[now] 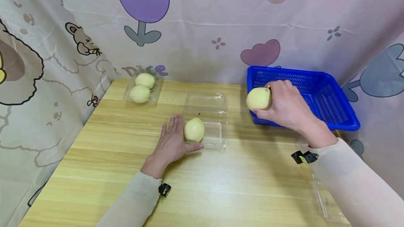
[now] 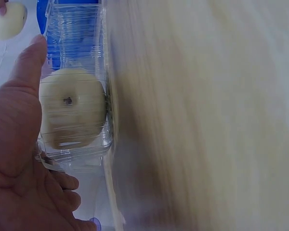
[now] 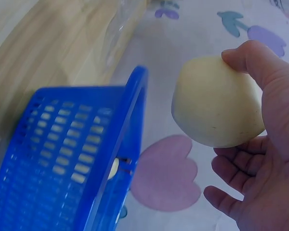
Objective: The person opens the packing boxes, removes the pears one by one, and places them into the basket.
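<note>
A pale yellow pear (image 1: 258, 98) is held in my right hand (image 1: 288, 106), above the near left rim of the blue basket (image 1: 334, 83). The right wrist view shows the thumb on one side of this pear (image 3: 216, 103). My left hand (image 1: 172, 141) rests against the left side of an open clear plastic box (image 1: 217, 132), thumb along its near edge and fingers extended. One pear (image 1: 194, 130) sits in the box's left half, stem pointing away. Through the box wall, the left wrist view shows its blossom end.
At the back left, another clear box (image 1: 157, 90) contains two pears (image 1: 140, 94). More clear plastic (image 1: 325, 199) lies by the right forearm, partly hidden. A patterned curtain (image 1: 202, 55) hangs behind the wooden table (image 1: 240, 192). The right wrist view shows something pale inside the basket.
</note>
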### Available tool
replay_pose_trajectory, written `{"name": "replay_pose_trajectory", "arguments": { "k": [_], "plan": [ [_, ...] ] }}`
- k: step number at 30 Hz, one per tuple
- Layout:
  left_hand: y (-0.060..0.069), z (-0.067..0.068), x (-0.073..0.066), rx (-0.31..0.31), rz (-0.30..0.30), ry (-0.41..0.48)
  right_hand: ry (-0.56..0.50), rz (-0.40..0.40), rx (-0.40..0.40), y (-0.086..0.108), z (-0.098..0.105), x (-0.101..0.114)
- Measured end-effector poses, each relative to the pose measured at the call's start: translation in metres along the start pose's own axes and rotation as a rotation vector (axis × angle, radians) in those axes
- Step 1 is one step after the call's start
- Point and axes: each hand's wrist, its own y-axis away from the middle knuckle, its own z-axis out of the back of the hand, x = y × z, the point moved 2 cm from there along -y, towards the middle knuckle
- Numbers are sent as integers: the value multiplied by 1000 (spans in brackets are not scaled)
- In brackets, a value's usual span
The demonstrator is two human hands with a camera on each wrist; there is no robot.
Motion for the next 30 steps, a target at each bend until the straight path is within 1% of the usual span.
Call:
{"name": "replay_pose_trajectory", "arguments": {
  "k": [6,13,19,23,27,30],
  "plan": [
    [0,0,0,0,1,-3,4,-55,17,6,7,-20],
    [0,1,0,2,2,2,-9,-120,12,9,14,-46],
    [0,0,0,5,2,3,1,-174,12,11,18,-69],
    [0,0,0,4,4,4,10,-197,39,12,16,-81],
    [0,0,1,5,6,8,5,-240,80,13,10,-93],
    [0,0,1,7,6,11,6,-268,93,15,5,-101]
  ]
}}
